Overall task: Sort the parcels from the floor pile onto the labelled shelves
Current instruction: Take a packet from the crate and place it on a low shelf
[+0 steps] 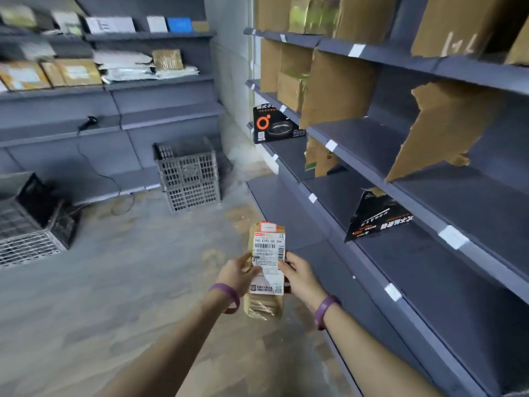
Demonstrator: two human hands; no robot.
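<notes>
- Held at lower centre of frame: small tan parcel [266,265] (white label facing the camera).
- Pinched along its sides by left grip [239,272] and right grip [299,275], both grasping it.

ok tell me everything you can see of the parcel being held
The parcel is a small oblong packet, tan, wrapped in glossy clear tape. A white shipping label with barcode, digits and a QR code covers most of its face; a red-edged sticker at the far end. It is held label toward the camera, above the floor, beside the grey shelves. The left hand grips its left edge, thumb on the label; the right hand holds its right edge.
</notes>
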